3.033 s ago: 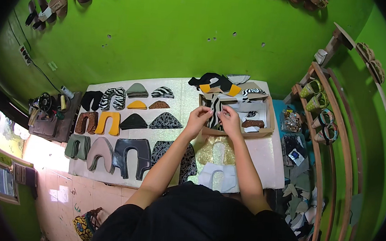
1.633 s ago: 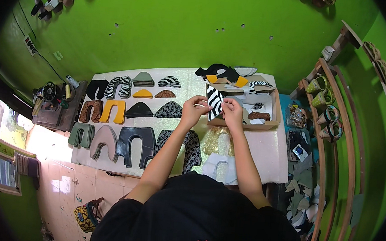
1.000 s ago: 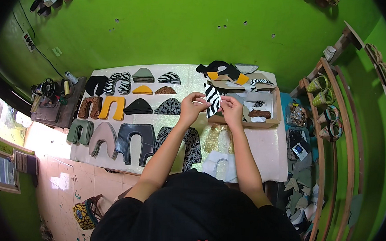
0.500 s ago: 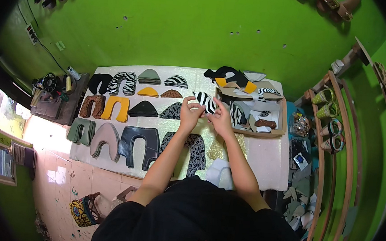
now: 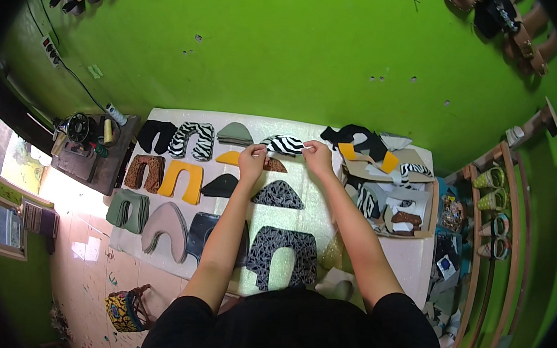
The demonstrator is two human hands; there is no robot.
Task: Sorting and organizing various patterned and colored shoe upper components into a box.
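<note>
Between my two hands a curved zebra-print piece (image 5: 285, 144) is stretched out sideways, over the spot of the zebra half-moon stack, which it mostly covers. My left hand (image 5: 251, 163) pinches its left end, and my right hand (image 5: 318, 159) pinches the right end. Just below it, a leopard-print half-moon piece (image 5: 276, 165) shows beside my left fingers, with a yellow one (image 5: 228, 157) to its left. Nearby lie a grey-green half-moon stack (image 5: 235, 133), a black half-moon stack (image 5: 220, 186) and a dark patterned half-moon stack (image 5: 279, 194).
U-shaped pieces in zebra (image 5: 191, 140), yellow (image 5: 182, 181) and dark pattern (image 5: 282, 256) lie on the pale table (image 5: 382, 267). At right, a cardboard box (image 5: 429, 209) holds mixed scraps. A sewing machine (image 5: 80, 130) stands left; a wooden rack (image 5: 475, 255) with sandals stands right.
Both hands have moved left, away from the box, with the zebra-print piece. They are wider apart, and the piece is held out flat. The view has shifted too.
</note>
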